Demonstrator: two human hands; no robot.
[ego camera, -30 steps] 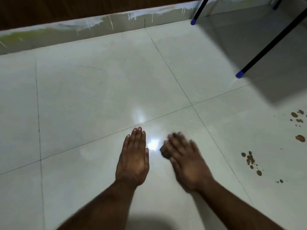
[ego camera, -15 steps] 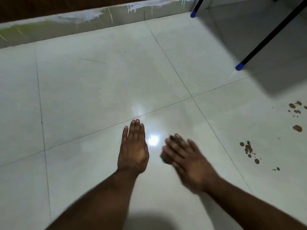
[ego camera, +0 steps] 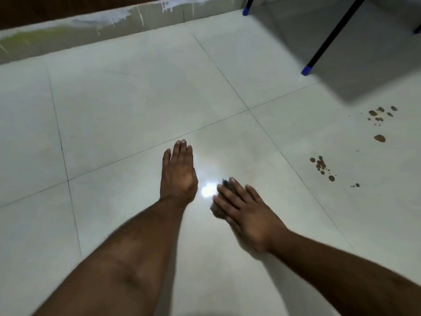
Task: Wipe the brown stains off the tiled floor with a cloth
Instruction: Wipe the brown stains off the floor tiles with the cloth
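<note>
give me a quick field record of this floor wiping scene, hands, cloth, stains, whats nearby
left hand: flat on the tiled floor, fingers together, holding nothing
right hand: pressed palm-down on the cloth, blurred
cloth: dark, mostly hidden under the right hand, only an edge shows
brown stains: near cluster and far cluster on the tile to the right, apart from the cloth
nearby: black furniture leg with blue tip upper right; paint-streaked skirting along the wall
task state: stains on the right not yet wiped
</note>
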